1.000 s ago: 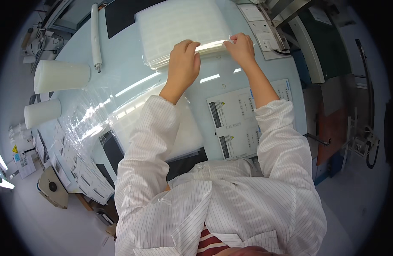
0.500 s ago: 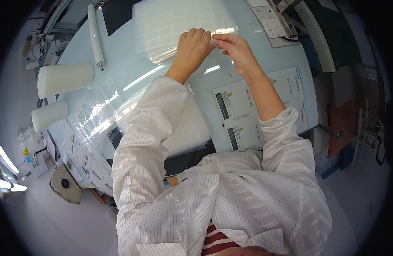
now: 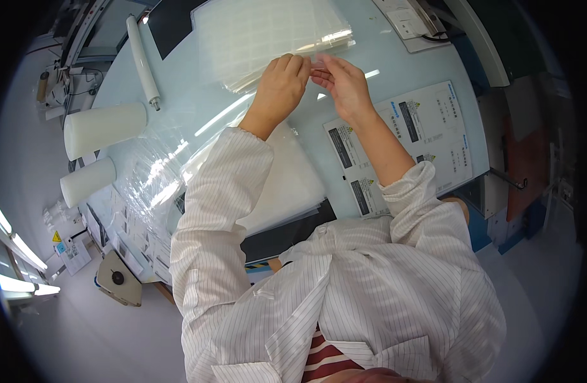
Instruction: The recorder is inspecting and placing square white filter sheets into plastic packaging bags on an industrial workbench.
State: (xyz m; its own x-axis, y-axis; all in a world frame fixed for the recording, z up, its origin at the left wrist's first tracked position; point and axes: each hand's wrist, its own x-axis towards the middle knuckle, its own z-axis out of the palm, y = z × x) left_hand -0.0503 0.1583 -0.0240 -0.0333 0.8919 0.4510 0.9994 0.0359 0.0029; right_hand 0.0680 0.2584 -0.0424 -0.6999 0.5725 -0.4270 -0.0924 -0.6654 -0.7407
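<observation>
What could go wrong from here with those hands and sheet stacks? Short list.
1. The left hand and right hand are close to the uneven near edge of the far sheet stack; a bump might shift its layers.
2. The left sleeve crosses the near sheet stack in this view; if it touches, it might drag the top sheet.
3. Crumpled clear film lies beside that stack and might catch the sleeve.

Milky-white sheets [image 3: 255, 38] with an apparently grid-like pattern
</observation>
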